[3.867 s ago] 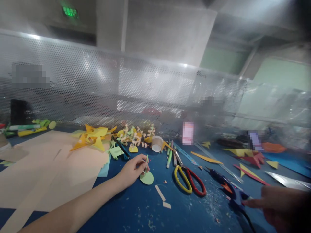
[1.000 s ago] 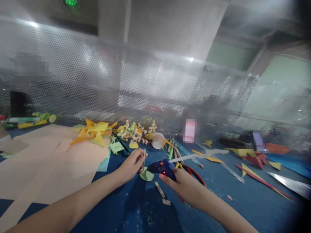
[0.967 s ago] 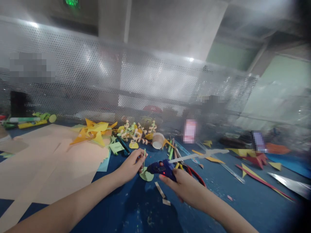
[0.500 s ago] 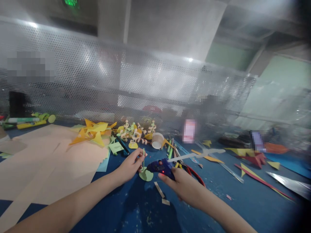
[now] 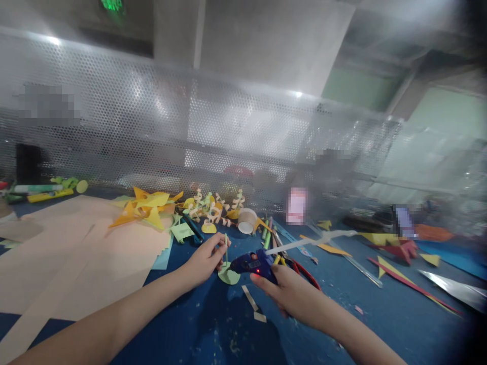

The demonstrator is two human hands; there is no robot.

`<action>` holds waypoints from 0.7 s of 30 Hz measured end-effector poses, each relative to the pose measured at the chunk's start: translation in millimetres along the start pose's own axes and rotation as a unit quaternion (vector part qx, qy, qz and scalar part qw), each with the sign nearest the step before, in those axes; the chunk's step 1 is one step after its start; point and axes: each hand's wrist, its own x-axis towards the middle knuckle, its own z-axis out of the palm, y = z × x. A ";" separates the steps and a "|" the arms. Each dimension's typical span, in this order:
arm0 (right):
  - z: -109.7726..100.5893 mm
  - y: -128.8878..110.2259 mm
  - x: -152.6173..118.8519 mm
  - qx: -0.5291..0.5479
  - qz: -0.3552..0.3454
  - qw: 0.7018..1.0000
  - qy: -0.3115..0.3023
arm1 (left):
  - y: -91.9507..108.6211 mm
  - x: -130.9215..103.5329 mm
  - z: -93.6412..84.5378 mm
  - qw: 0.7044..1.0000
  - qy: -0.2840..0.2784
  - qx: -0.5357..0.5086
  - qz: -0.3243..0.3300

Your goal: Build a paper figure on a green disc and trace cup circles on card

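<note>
At the middle of the blue table, my left hand (image 5: 209, 257) pinches a thin green paper stem (image 5: 226, 248), which stands upright on a round light-green paper piece (image 5: 229, 275). My right hand (image 5: 283, 286) is wrapped round a dark blue glue gun (image 5: 253, 264) with a small red light. The gun's nozzle points left and reaches the foot of the stem. A long whitish glue stick (image 5: 300, 244) sticks out of the gun's back end. The tips of my left fingers are partly hidden behind the stem.
Large beige paper (image 5: 76, 253) covers the left side. Yellow paper shapes (image 5: 148, 208), curly paper sprigs (image 5: 216, 205) and a white cup (image 5: 247, 221) lie behind my hands. Red-handled scissors (image 5: 306, 274) are beside my right hand. Two paper strips (image 5: 250, 298) lie in front. A perforated metal screen (image 5: 236, 126) stands behind.
The glue gun and my right hand have shifted very slightly; the nozzle now sits a little lower, by the stem's foot. My left hand has hardly moved.
</note>
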 end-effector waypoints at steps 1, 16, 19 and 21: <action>-1.3 0.7 -0.6 0.014 -0.001 1.000 0.001 | -0.1 -0.1 -0.1 1.000 -0.001 -0.001 0.002; -53.7 45.5 -0.2 0.065 0.088 0.981 0.161 | 1.3 -1.4 -0.4 1.000 -0.020 -0.002 0.020; -73.8 67.5 2.0 -0.021 0.143 0.965 0.220 | 2.4 -2.0 -0.9 0.999 -0.025 0.001 0.021; -86.7 81.7 1.4 -0.069 0.166 0.957 0.229 | 2.7 -2.3 -1.2 0.999 -0.030 0.003 0.023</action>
